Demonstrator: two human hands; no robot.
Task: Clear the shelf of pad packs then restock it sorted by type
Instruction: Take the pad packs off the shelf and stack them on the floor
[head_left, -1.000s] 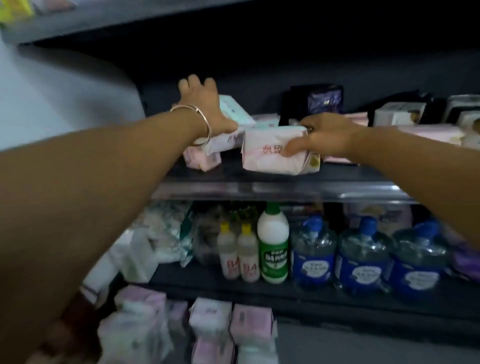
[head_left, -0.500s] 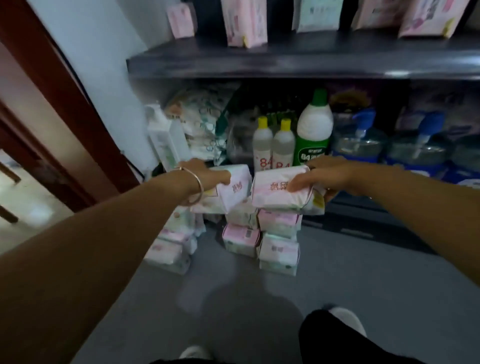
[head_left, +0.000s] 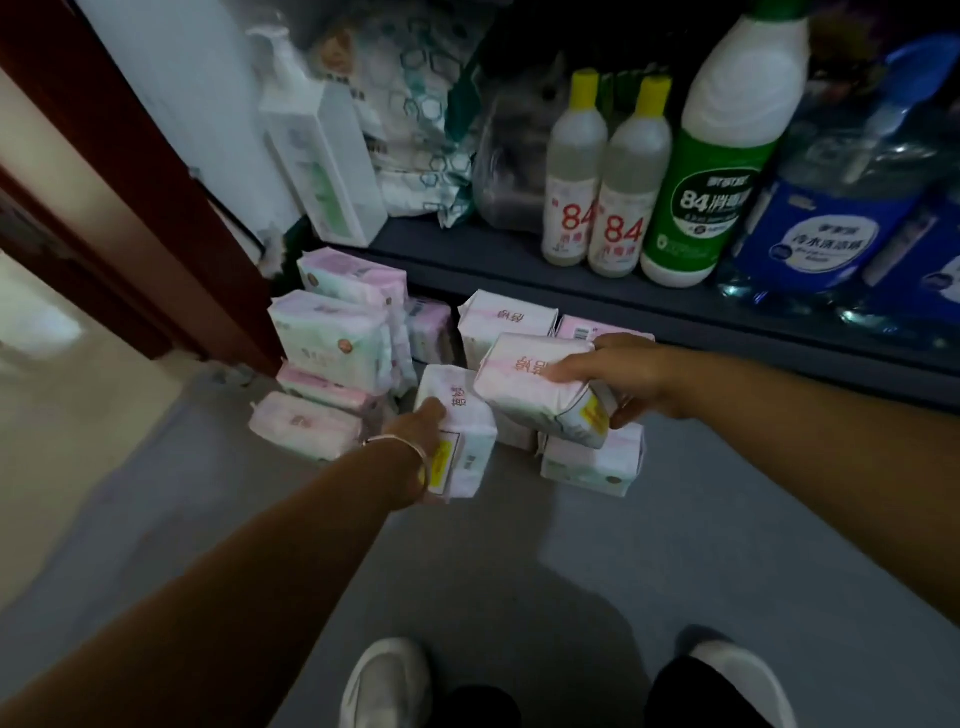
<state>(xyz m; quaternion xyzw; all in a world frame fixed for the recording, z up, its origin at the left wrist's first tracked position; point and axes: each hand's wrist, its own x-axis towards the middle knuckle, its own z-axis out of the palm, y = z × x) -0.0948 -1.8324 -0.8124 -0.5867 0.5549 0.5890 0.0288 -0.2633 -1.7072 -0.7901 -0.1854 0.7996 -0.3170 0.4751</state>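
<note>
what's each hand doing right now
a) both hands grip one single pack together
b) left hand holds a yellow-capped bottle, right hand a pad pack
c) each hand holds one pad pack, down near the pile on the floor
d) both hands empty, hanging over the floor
c: the left hand grips one white-and-pink pad pack and the right hand grips another pack, both low beside the pile of packs on the floor.

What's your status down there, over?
Left hand grips one pad pack, right hand another. Both low over floor pile. Nothing blocking.
</note>
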